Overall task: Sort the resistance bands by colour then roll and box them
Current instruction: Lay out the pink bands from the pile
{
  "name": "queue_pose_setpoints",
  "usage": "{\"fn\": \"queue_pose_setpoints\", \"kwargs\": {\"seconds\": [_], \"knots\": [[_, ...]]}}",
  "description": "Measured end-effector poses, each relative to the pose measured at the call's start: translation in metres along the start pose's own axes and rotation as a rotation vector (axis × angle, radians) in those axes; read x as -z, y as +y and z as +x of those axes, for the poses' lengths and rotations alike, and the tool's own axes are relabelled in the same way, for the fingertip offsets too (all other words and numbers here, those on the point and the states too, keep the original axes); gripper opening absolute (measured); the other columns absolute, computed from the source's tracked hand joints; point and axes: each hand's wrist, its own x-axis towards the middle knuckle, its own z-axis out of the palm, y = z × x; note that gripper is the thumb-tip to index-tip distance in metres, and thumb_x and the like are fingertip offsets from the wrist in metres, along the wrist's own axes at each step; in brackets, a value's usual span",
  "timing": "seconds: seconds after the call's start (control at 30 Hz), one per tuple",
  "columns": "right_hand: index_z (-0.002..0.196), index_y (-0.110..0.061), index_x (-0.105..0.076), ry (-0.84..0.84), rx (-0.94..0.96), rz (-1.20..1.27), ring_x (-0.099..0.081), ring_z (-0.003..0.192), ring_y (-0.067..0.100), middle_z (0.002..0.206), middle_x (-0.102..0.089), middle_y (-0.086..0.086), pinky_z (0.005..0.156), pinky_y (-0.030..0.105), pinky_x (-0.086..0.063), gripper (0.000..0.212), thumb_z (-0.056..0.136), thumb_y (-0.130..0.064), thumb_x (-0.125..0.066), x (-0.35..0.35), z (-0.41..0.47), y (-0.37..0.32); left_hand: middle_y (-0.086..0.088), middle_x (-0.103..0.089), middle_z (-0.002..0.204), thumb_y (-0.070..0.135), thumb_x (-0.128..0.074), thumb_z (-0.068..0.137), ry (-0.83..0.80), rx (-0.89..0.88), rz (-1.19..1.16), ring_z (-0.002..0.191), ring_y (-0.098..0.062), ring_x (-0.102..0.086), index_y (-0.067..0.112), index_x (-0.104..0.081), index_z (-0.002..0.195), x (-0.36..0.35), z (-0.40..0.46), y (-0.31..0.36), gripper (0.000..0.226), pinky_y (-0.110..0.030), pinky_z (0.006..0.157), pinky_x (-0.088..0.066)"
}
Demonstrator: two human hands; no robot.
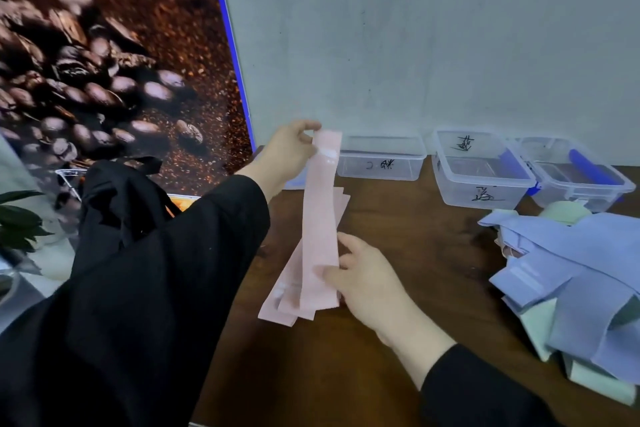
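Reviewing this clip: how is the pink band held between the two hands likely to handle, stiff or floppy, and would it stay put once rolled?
Probably floppy: the pink band hangs flat only because the left hand and right hand grip its ends. Likely light, being thin. Rolled, it may spring open unless held.

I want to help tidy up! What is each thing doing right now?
Left hand: pinches the top end of the long pink band.
Right hand: holds its lower end.
Flat pink bands: stacked on the brown table.
Blue and green bands: tangled heap.
Clear plastic boxes: open.
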Motion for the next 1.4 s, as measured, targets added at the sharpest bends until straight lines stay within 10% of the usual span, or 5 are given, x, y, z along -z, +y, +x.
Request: {"fn": "queue_pose_setpoints", "kwargs": {"seconds": [0.13, 0.4, 0.53, 0.8, 1.4], "knots": [[0.159, -0.029, -0.028, 0.258, 0.136, -0.743, -0.042, 0.133, 0.012, 0.144, -0.048, -0.012, 0.113, 0.035, -0.033, 0.073, 0.097, -0.062, -0.049, -0.009, 0.002, 0.031, -0.008, -0.058, 0.135, 0.023, -0.053, 0.1, -0.094, 0.037, 0.42, 0.118, -0.031, -0.056, 0.021, -0.052, 0.139, -0.039, -0.013, -0.039, 0.04, -0.032, 0.094, -0.046], [0.147, -0.031, -0.05, 0.146, 0.339, -0.582, -0.043, 0.137, 0.0, 0.148, -0.052, -0.015, 0.124, 0.028, -0.024, 0.041, 0.107, -0.038, -0.043, 0.001, -0.001, 0.049, -0.006, -0.044, 0.149, 0.043, -0.044, 0.102, -0.134, -0.01, 0.741, 0.143, -0.028, -0.03, 0.023, -0.051, 0.141, -0.09, -0.052, -0.063, 0.044, -0.053, 0.116, -0.024], [0.13, -0.029, -0.063, 0.396, 0.26, -0.284, -0.055, 0.112, -0.007, 0.122, -0.062, -0.019, 0.091, 0.001, -0.039, 0.028, 0.107, -0.031, -0.048, 0.033, -0.011, 0.047, 0.0, -0.052, 0.145, 0.04, -0.046, 0.103, -0.108, -0.127, 0.337, 0.129, -0.02, -0.051, 0.024, -0.052, 0.141, -0.108, -0.066, -0.015, 0.041, -0.031, 0.103, -0.039], [0.116, -0.021, -0.067, 0.666, 0.248, -0.499, -0.056, 0.105, 0.007, 0.108, -0.063, -0.013, 0.089, 0.021, -0.043, 0.019, 0.103, -0.022, -0.053, 0.15, -0.036, 0.048, 0.004, -0.064, 0.125, 0.029, -0.046, 0.105, -0.176, -0.192, -0.002, 0.116, -0.014, -0.057, 0.022, -0.061, 0.131, -0.195, -0.123, 0.029, 0.031, -0.024, 0.097, -0.042], [0.13, -0.018, -0.054, 0.35, -0.29, -1.203, -0.048, 0.124, 0.031, 0.13, -0.054, 0.007, 0.097, 0.047, -0.039, 0.042, 0.095, -0.039, -0.06, 0.257, -0.013, 0.073, 0.013, -0.065, 0.119, 0.038, -0.047, 0.104, -0.257, -0.2, 0.11, 0.11, -0.006, -0.057, 0.026, -0.063, 0.127, -0.201, -0.131, 0.023, 0.03, -0.02, 0.091, -0.043]]}}
